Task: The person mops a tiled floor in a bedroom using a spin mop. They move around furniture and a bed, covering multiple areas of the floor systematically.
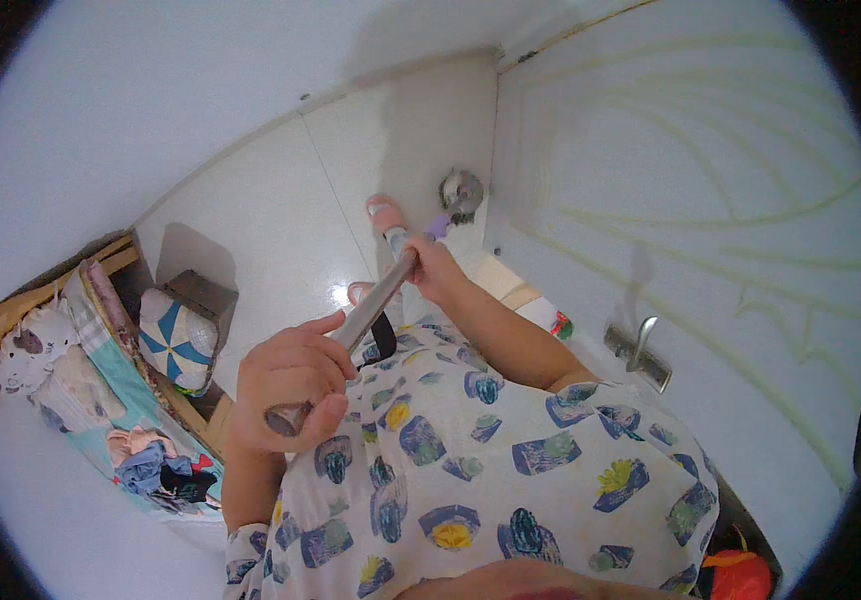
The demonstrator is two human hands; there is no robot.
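Note:
Both of my hands grip a long grey pole (376, 306) that slants down and away from my body. My left hand (291, 382) wraps around its upper end, the end cap showing beside the thumb. Farther down, my right hand (434, 268) is closed around the pole. Beyond that hand, a purple piece (438, 226) shows near the floor, in line with the pole. Whether it is a broom or a mop cannot be told, as the lower end is mostly hidden.
A round metal object (462, 190) stands on the pale tiled floor (265, 187) near the door. The white door (670, 187) with a metal handle (640, 351) is at right. At left are a bed (104, 330) with clothes (152, 469) and a blue-and-white ball (176, 341). My pink slipper (385, 214) is ahead.

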